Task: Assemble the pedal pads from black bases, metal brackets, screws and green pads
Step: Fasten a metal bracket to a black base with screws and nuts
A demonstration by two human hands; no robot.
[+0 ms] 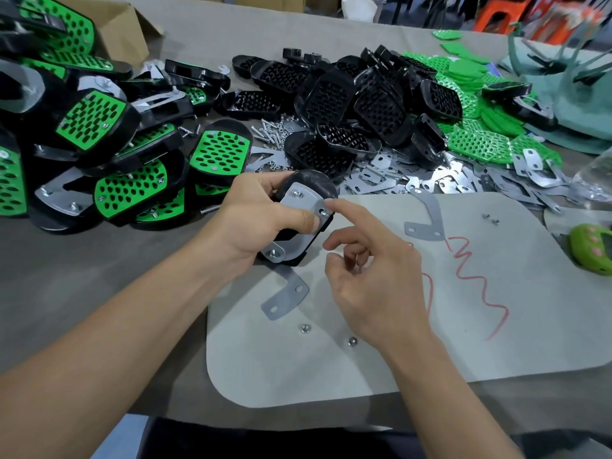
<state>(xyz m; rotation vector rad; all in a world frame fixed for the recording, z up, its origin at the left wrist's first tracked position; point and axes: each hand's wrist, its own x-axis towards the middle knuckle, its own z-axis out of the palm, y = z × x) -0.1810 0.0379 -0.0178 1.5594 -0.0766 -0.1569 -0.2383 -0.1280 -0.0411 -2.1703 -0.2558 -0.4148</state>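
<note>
My left hand (261, 220) grips a black pedal base (311, 182) turned underside up, thumb pressing a metal bracket (303, 202) against it. Screw ends poke through the bracket's holes. My right hand (371, 276) hovers just right of it, its index fingertip touching the bracket near a screw end (324, 212); the other fingers curl loosely. Whether they hold a small part I cannot tell. Two loose brackets (286, 298) (427, 220) and two nuts (304, 328) (352, 341) lie on the pale mat (496, 342).
Finished green-and-black pedals (99, 137) are heaped at the left beside a cardboard box (122, 31). Black bases (357, 104), screws (275, 130), brackets (463, 180) and green pads (480, 144) pile up behind the mat. A green object (589, 250) lies at the right.
</note>
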